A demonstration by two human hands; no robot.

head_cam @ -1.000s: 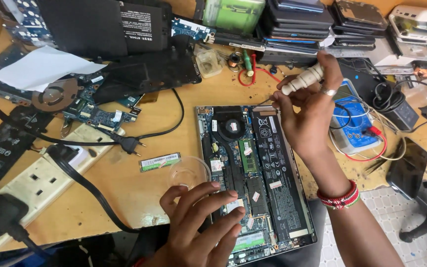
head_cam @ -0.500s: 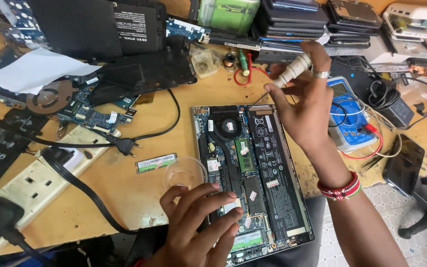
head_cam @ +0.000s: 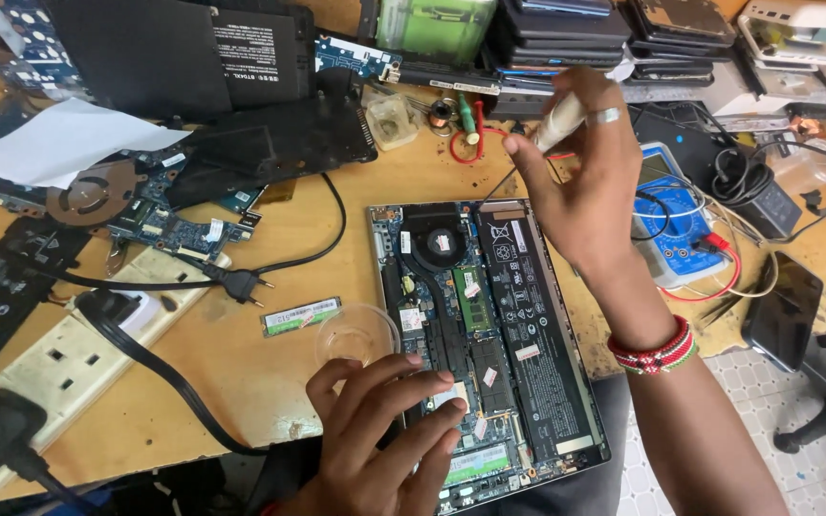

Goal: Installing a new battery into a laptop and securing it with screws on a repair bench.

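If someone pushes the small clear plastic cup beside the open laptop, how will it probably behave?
The clear plastic cup looks thin and empty, so it is probably very light and would slide easily on the smooth wooden table. It is low and wide, so tipping seems unlikely. The left hand lies close; a small bump could shift it.

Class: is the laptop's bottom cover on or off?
Off: the laptop lies with its fan, battery and circuit boards exposed.
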